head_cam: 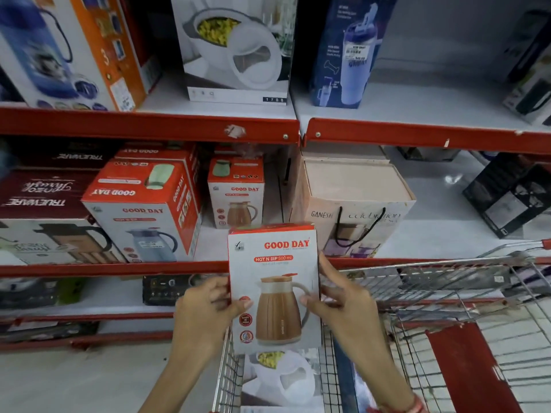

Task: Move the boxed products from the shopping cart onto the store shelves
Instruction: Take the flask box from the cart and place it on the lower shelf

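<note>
I hold a red and white Good Day jug box upright above the wire shopping cart, in front of the middle shelf's red edge. My left hand grips its left side, thumb on the front. My right hand grips its right side. Below it in the cart lies a white casserole box. A matching small Good Day box stands on the middle shelf, with a bigger Good Day box to its left.
A pink Ganesh gift bag stands on the middle shelf to the right of the small box, a black box farther right. Maroon Trueware boxes fill the left. The top shelf carries a casserole box and a blue bottle box.
</note>
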A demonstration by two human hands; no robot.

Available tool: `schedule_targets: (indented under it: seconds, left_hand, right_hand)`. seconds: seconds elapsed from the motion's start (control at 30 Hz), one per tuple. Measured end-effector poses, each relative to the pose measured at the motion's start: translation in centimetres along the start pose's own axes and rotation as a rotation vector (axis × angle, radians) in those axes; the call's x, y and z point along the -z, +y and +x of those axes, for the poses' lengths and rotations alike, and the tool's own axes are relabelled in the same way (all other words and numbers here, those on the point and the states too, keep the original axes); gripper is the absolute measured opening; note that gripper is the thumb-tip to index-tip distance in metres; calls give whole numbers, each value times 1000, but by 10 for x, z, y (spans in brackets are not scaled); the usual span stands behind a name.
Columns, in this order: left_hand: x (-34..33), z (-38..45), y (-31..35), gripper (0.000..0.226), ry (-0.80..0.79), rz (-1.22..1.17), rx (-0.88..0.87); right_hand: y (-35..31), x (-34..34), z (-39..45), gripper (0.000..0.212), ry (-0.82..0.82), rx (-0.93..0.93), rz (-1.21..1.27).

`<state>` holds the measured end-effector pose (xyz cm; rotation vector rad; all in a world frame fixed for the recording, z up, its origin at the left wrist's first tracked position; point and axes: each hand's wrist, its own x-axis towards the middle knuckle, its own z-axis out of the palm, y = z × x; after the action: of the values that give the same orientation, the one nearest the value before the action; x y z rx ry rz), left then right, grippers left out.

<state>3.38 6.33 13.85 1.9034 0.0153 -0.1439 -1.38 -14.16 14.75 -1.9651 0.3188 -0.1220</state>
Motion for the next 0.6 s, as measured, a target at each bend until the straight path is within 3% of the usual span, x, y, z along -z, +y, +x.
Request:
schedule_targets:
  seconds: [0.17, 0.27, 0.6]
  left_hand:
    - [15, 40, -12, 32, 168, 324, -132]
    - [18, 70, -27, 39, 241, 557, -189]
    - [14, 132, -45, 37, 247, 527, -76]
  right_hand:
    - [-6, -42, 29, 49, 117, 32, -13]
    - [-4, -71, 58, 44, 169, 40, -76]
    - [19, -130, 130, 46, 294, 54, -154]
